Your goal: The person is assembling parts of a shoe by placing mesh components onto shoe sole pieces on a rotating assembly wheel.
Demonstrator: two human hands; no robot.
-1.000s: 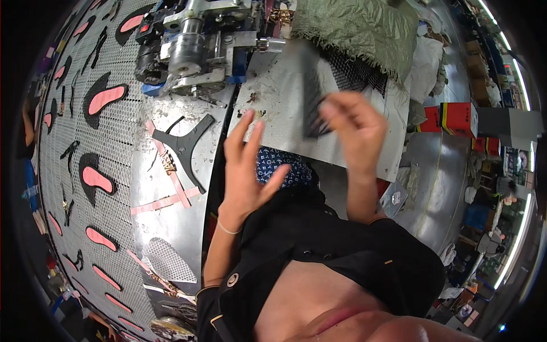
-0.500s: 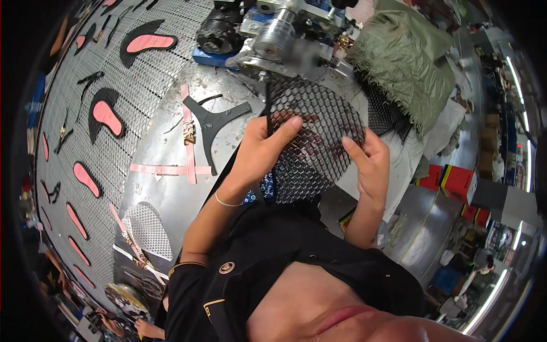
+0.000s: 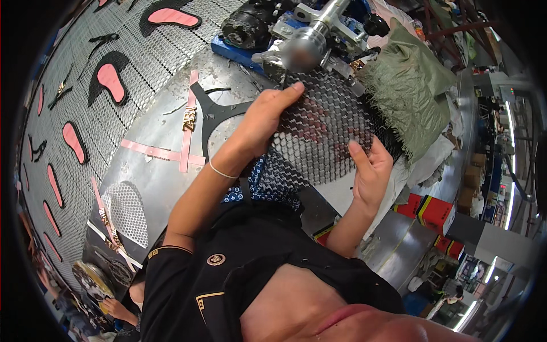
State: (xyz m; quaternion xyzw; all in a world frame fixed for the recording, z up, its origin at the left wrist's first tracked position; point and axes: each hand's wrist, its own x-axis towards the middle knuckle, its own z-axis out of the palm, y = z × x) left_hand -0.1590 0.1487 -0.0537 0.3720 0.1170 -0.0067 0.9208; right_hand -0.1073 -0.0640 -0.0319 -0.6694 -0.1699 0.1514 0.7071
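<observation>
While the left hand (image 3: 266, 118), thumb extended, clasps black mesh (image 3: 319, 142), the right hand (image 3: 371, 172) seemingly pinches its edge.

Can glimpse the fingers of the left hand (image 3: 263, 119) only through the holes of the black mesh (image 3: 327, 137); cannot make out fingertips of the right hand (image 3: 370, 171) at its right edge. Show just as a blur: near end of the metal roller (image 3: 302, 52). Lose the machine (image 3: 327, 23) past the far edge, and most of a co-worker (image 3: 115, 309), near left, in the dark rim. Cannot tell the tiny clutter (image 3: 449, 295) near right.
</observation>
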